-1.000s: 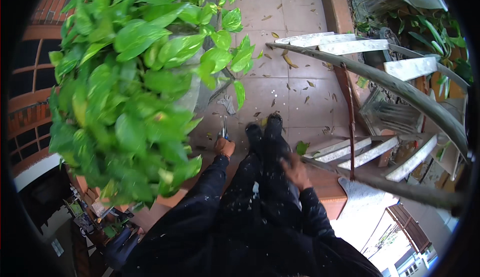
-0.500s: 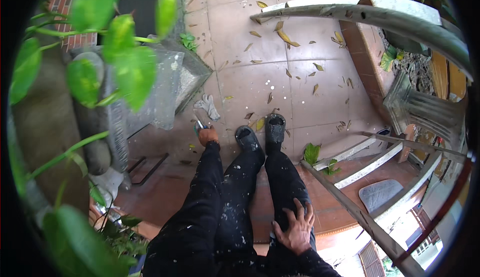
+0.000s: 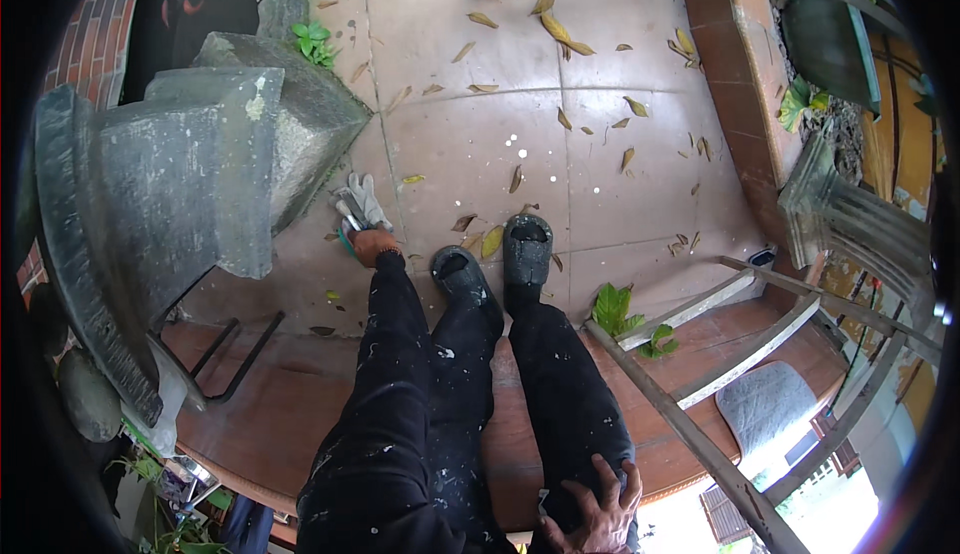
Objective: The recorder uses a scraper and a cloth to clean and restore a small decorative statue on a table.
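My left hand (image 3: 374, 245) is low over the tiled floor, beyond my left foot. It is closed around a slim tool with a pale head and a teal edge (image 3: 349, 216), whose kind I cannot make out. Right behind it is a pale work glove (image 3: 371, 200); I cannot tell whether the hand touches it. My right hand (image 3: 603, 510) rests on my right knee, its fingers spread, holding nothing visible. Both trouser legs are black with white paint specks, and dark slip-on shoes (image 3: 528, 242) cover my feet.
A wooden ladder (image 3: 690, 399) leans in at the right, over a brown tiled step (image 3: 655, 444). On the left stands a grey stone pedestal (image 3: 190, 169), with a fish pond (image 3: 180, 14) behind it. Dry leaves (image 3: 566, 34) and white paint drops are scattered over the floor tiles (image 3: 470, 169).
My view has shifted, and the green leaves that hung close on the left are gone from it. My left hand, still holding the tool, is nearer the glove. My right hand stays on the knee.
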`<state>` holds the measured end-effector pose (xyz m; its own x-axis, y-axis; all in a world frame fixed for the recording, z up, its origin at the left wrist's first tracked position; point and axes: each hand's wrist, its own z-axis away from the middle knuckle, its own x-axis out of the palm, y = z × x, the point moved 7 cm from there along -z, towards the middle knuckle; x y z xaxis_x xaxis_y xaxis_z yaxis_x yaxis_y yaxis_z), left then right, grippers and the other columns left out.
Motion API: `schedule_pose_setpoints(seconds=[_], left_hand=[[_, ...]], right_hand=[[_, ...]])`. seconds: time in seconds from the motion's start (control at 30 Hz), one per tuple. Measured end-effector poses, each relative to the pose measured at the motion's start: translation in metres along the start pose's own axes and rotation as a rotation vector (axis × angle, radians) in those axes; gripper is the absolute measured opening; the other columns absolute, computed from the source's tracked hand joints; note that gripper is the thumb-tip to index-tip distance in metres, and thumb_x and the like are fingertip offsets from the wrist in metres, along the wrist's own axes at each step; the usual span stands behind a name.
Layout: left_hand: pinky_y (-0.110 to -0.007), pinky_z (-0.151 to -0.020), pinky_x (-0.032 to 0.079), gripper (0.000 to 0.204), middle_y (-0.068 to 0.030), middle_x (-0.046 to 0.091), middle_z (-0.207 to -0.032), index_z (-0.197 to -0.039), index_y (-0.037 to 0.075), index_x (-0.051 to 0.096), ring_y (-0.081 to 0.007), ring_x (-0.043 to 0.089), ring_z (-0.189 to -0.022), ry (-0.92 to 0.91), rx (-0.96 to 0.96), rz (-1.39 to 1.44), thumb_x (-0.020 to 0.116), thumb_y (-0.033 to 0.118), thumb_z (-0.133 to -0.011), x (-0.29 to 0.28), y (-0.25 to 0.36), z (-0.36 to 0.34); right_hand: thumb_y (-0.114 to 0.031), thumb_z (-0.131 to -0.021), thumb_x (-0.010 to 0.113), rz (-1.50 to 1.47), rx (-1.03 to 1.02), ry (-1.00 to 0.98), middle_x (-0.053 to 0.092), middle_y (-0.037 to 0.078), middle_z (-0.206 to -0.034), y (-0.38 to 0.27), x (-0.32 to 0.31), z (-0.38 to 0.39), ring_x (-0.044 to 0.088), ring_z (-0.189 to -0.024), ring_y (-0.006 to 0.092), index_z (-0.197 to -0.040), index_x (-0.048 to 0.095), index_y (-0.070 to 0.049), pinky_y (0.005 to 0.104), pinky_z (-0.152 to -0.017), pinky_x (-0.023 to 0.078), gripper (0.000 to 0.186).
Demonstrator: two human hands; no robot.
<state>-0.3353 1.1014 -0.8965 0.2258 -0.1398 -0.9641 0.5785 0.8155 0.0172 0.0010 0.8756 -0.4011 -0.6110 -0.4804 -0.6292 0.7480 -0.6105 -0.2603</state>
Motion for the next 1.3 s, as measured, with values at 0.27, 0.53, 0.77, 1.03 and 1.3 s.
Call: schedule_pose_setpoints(seconds=[0.27, 0.53, 0.77, 1.03, 1.3], left_hand=[[-0.048, -0.089, 0.053, 0.048, -0.0239, 0.068, -0.113, -0.121, 0.0, 0.062, -0.0421, 0.066, -0.103, -0.207, 0.195, 0.054, 0.072, 0.025, -0.082, -0.049, 0.023, 0.052], [-0.043, -0.072, 0.055, 0.03, -0.0172, 0.072, -0.085, -0.097, -0.001, 0.07, -0.031, 0.071, -0.075, -0.288, 0.453, 0.319, 0.069, 0.024, -0.082, -0.162, 0.008, 0.15], [-0.042, -0.075, 0.053, 0.038, -0.0143, 0.073, -0.087, -0.105, 0.0, 0.07, -0.0305, 0.069, -0.077, -0.811, 0.166, 0.805, 0.08, 0.027, -0.08, -0.305, 0.056, 0.259], [-0.035, -0.056, 0.049, 0.025, -0.0036, 0.066, -0.072, -0.092, 0.001, 0.068, -0.0133, 0.058, -0.056, -0.828, 0.28, 0.844, 0.077, 0.023, -0.084, -0.472, 0.19, 0.281], [-0.03, -0.047, 0.042, 0.029, -0.0018, 0.062, -0.066, -0.084, 0.001, 0.067, -0.0103, 0.052, -0.05, -0.765, 0.442, 1.022, 0.078, 0.029, -0.086, -0.605, 0.363, 0.276]], right_hand=[[-0.054, -0.075, 0.076, -0.052, -0.041, -0.113, 0.044, 0.014, -0.145, -0.016, -0.003, -0.003, 0.026, -0.138, 0.0472, -0.11, 0.072, -0.013, 0.0639, -0.111, 0.025, 0.054], [-0.061, -0.082, 0.066, -0.073, -0.081, -0.16, 0.047, 0.008, -0.145, -0.013, 0.037, 0.031, 0.029, -0.139, 0.0406, -0.112, 0.073, -0.012, 0.0607, -0.11, 0.026, 0.057], [-0.052, -0.087, 0.064, -0.081, -0.176, -0.192, 0.052, 0.01, -0.145, -0.004, 0.05, 0.041, 0.034, -0.141, 0.0393, -0.117, 0.07, -0.012, 0.0578, -0.108, 0.035, 0.05], [-0.025, -0.096, 0.063, -0.531, -0.416, -0.018, 0.068, 0.017, -0.114, -0.13, -0.188, 0.076, 0.067, -0.108, 0.0308, -0.122, 0.064, -0.005, 0.0376, -0.093, 0.052, 0.034], [-0.02, -0.094, 0.066, -0.633, -0.569, 0.05, 0.066, 0.018, -0.118, -0.187, -0.383, 0.089, 0.066, -0.109, 0.0306, -0.128, 0.061, -0.004, 0.0383, -0.094, 0.051, 0.038]])
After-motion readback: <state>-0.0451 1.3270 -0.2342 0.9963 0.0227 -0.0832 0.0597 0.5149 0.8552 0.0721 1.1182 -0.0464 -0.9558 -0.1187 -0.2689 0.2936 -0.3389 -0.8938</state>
